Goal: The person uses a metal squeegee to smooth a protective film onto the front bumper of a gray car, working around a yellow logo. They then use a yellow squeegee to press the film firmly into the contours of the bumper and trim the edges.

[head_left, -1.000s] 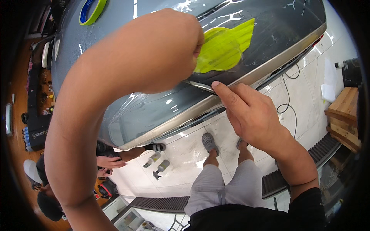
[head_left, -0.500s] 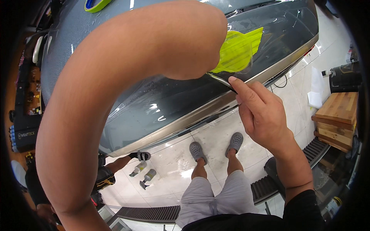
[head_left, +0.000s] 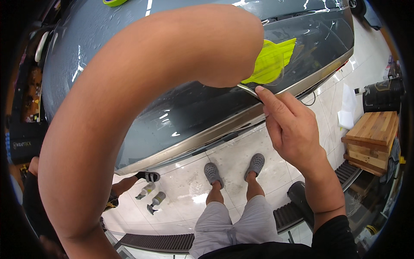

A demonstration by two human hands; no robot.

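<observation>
My right hand [head_left: 293,129] pinches a slim silver tool [head_left: 249,91], its index finger stretched along it. The tool's far end passes behind my left hand [head_left: 233,56], whose fingers are hidden by its wrist and forearm. Bright yellow-green film [head_left: 274,60] lies on the dark grey car panel [head_left: 189,108], just beyond my left hand. A rounded clear edge shows over the film's right part. Whether my left hand holds anything is out of sight.
A yellow-green ring [head_left: 115,1] rests on the wet car surface. Below the trim edge, two spray bottles [head_left: 156,200] stand on the tiled floor near another person's foot [head_left: 148,176]. Stacked wooden blocks [head_left: 371,129] and a black bin [head_left: 381,96] are at right.
The view has shifted slightly. My left hand has moved a little to the right over the film, covering more of its left side. My right hand keeps its grip on the silver tool.
</observation>
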